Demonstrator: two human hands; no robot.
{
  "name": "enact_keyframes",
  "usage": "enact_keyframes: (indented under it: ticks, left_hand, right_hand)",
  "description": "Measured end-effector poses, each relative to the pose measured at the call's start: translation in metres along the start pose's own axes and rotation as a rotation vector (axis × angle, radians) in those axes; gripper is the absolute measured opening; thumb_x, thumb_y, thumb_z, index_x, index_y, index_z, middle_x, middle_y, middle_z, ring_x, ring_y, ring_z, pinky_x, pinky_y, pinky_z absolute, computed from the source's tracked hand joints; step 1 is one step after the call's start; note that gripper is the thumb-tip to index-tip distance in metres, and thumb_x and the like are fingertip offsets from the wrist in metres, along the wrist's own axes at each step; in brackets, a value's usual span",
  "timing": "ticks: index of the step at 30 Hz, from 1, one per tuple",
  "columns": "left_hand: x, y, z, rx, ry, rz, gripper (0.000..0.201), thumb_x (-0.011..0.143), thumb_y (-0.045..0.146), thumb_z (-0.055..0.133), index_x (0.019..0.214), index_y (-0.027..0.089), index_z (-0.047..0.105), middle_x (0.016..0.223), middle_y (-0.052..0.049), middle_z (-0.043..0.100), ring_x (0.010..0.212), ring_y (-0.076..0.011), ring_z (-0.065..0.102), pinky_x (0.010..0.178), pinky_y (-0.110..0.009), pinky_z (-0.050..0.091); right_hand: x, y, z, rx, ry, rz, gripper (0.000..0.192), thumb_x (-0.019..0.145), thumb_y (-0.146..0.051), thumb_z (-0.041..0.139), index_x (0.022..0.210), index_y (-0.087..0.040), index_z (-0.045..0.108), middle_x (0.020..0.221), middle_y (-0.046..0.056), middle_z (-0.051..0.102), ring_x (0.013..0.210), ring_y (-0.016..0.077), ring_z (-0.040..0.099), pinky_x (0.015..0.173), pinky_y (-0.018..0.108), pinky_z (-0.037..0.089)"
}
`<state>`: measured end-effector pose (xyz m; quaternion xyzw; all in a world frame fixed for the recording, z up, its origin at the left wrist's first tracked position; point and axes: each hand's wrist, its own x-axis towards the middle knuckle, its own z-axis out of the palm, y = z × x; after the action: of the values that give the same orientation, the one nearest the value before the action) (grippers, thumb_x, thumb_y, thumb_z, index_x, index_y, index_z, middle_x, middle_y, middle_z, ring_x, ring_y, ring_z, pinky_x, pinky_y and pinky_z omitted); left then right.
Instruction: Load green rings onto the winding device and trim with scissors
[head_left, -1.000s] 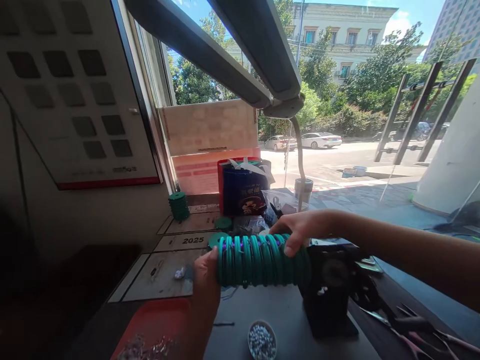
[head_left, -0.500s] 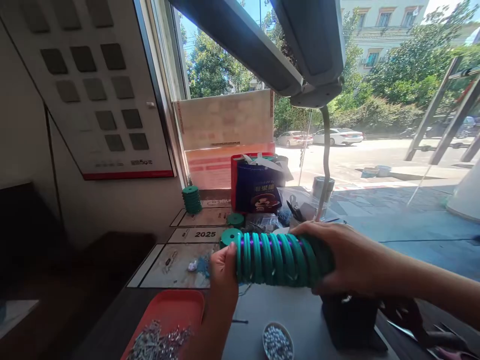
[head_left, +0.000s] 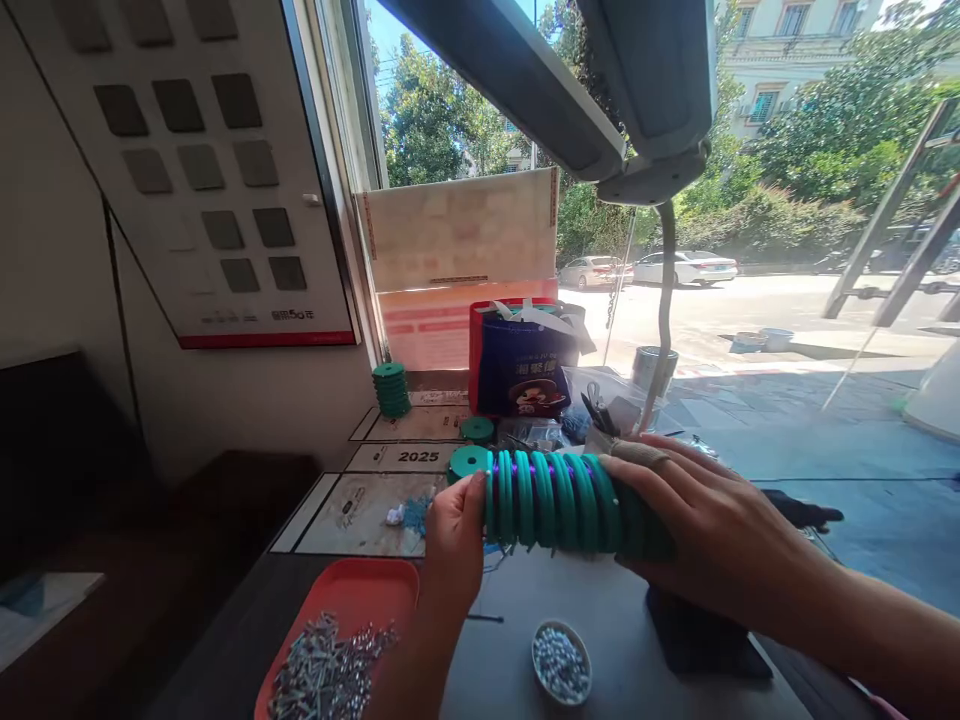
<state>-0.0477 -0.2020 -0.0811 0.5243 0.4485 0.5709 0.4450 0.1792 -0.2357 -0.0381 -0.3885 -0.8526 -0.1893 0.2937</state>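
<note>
A row of green spools (head_left: pixel 551 500), packed face to face and showing purple strands in some gaps, lies sideways between my two hands above the table. My left hand (head_left: pixel 456 530) grips the left end, thumb against the outer spool. Over the right end, my right hand (head_left: pixel 697 510) is wrapped, with a tan band on one finger; it hides the last spools. Just behind the left end sits another green spool (head_left: pixel 468 461), and a further flat green spool (head_left: pixel 477 429) lies beyond it.
A red tray (head_left: pixel 401 575) of small metal pieces is front left, and a bowl of pale beads (head_left: pixel 561 663) stands front centre. A dark stand (head_left: pixel 709 640) is below my right hand. Behind are a stack of green spools (head_left: pixel 391 390), a blue bag (head_left: pixel 517 360) and an overhead lamp (head_left: pixel 652 180).
My right hand has shifted its hold, its fingers now lying more over the top of the spools. The row has moved slightly up and right in view, as has the scene.
</note>
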Motion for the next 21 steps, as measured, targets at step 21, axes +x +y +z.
enact_keyframes:
  ticks: [21]
  left_hand:
    - [-0.03, -0.015, 0.006, -0.475, -0.199, -0.282, 0.05, 0.055, 0.052, 0.07, 0.091, 0.021, 0.058, 0.101, -0.007, 0.061, 0.095, -0.0226, 0.055, 0.081, -0.034, 0.042]
  right_hand:
    - [0.033, 0.022, -0.03, 0.771, -0.523, 0.498, 0.064, 0.062, -0.036, 0.069, 0.12, -0.015, 0.052, 0.113, 0.01, 0.056, 0.101, 0.025, 0.052, 0.085, 0.035, 0.041]
